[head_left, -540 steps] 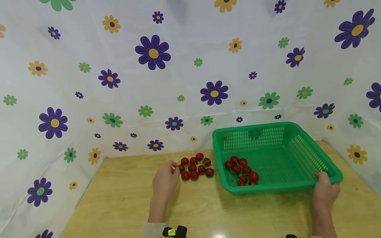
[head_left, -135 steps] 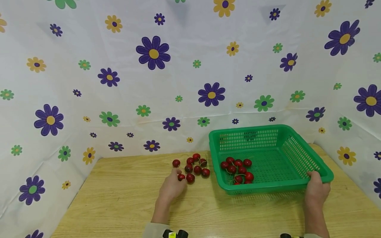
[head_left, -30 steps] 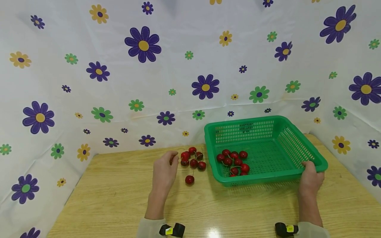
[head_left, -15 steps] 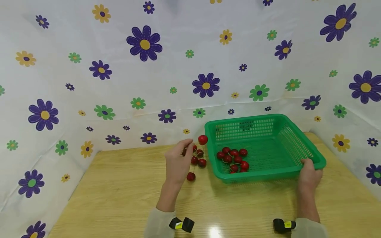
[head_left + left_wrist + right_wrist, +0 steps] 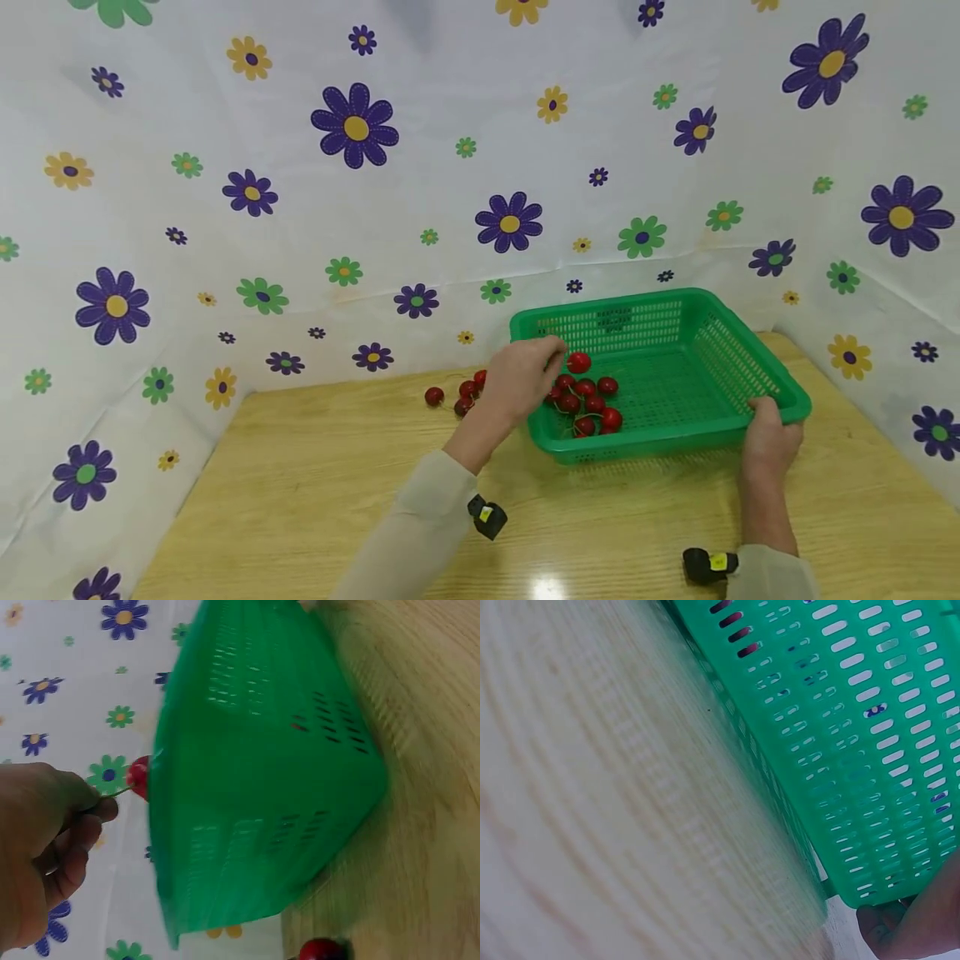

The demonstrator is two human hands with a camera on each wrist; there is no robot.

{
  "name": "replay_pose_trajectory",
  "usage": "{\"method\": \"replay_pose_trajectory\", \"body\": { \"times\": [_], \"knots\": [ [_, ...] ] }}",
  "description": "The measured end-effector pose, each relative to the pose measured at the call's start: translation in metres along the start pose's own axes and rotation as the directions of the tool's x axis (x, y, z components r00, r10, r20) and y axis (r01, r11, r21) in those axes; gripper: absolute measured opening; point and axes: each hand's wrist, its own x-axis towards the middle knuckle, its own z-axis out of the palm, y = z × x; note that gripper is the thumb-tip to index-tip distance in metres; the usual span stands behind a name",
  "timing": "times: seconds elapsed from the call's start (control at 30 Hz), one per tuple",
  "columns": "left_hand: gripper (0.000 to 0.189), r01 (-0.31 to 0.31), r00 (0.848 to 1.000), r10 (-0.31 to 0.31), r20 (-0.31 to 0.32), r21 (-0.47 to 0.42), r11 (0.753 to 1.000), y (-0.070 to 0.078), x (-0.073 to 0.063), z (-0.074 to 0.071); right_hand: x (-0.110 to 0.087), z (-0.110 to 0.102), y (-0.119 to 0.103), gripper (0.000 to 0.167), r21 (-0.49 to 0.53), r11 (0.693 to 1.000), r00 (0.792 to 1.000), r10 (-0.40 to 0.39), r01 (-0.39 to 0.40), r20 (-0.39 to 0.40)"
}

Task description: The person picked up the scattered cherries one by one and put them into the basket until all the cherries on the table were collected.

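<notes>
My left hand (image 5: 517, 379) pinches the stem of a red cherry (image 5: 578, 362) and hangs it over the left side of the green plastic basket (image 5: 667, 433). In the left wrist view, that cherry (image 5: 138, 777) dangles by its stem from thumb and finger, partly behind the basket rim. Several cherries (image 5: 595, 404) lie in the basket's left part. On the table left of it, more cherries (image 5: 434, 397) sit in a group, some hidden behind my left hand. My right hand (image 5: 771, 446) grips the basket rim at its near right corner, thumb on top.
The wooden table (image 5: 300, 500) runs up to a white cloth (image 5: 420, 208) printed with flowers, which hangs behind and on both sides. The basket stands at the back right, close to the cloth.
Over the last second, my left hand has lifted a cherry from the table group by its stem and carried it right, over the basket. My right hand keeps its grip on the rim.
</notes>
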Motion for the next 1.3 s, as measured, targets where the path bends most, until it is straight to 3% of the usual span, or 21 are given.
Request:
{"method": "replay_pose_trajectory", "body": {
  "times": [0.1, 0.2, 0.3, 0.43, 0.6, 0.7, 0.9, 1.13, 1.3],
  "knots": [
    [0.012, -0.001, 0.983, -0.002, 0.181, 0.018, 1.000, 0.005, 0.006, 0.016, 0.000, 0.000, 0.002, 0.021, -0.010, 1.000, 1.000, 0.007, -0.007, 0.010],
    [0.012, -0.040, 0.940, 0.018, 0.340, 0.057, 0.998, 0.011, 0.011, 0.031, -0.001, -0.002, 0.005, 0.021, -0.038, 0.999, 1.000, 0.020, -0.020, 0.020],
    [0.012, -0.115, 0.896, 0.063, 0.439, 0.093, 0.989, 0.016, 0.012, 0.045, -0.004, -0.003, 0.007, 0.020, -0.077, 0.997, 1.000, 0.018, -0.016, 0.021],
    [0.011, -0.118, 0.857, 0.050, 0.513, 0.102, 0.988, 0.017, 0.007, 0.058, -0.006, -0.002, 0.009, 0.016, -0.114, 0.993, 1.000, 0.013, -0.011, 0.017],
    [0.010, -0.100, 0.830, 0.019, 0.558, 0.115, 0.988, 0.016, 0.004, 0.068, -0.007, 0.001, 0.007, 0.018, -0.101, 0.995, 1.000, -0.007, 0.008, 0.018],
    [0.017, -0.087, 0.823, 0.012, 0.568, 0.105, 0.991, 0.018, 0.007, 0.069, -0.005, 0.002, 0.005, 0.018, -0.097, 0.995, 1.000, -0.022, 0.022, 0.008],
    [0.024, -0.088, 0.769, -0.024, 0.639, 0.144, 0.986, 0.021, 0.010, 0.072, -0.003, 0.001, 0.002, 0.021, -0.096, 0.995, 1.000, -0.022, 0.023, 0.006],
    [0.029, -0.080, 0.756, -0.049, 0.653, 0.166, 0.983, 0.023, 0.012, 0.077, -0.001, -0.002, 0.001, 0.024, -0.091, 0.996, 1.000, -0.014, 0.015, 0.012],
    [0.021, -0.060, 0.780, -0.063, 0.623, 0.174, 0.983, 0.025, 0.017, 0.079, 0.002, -0.002, 0.000, 0.023, -0.090, 0.996, 1.000, -0.015, 0.016, 0.006]
  ]
}}
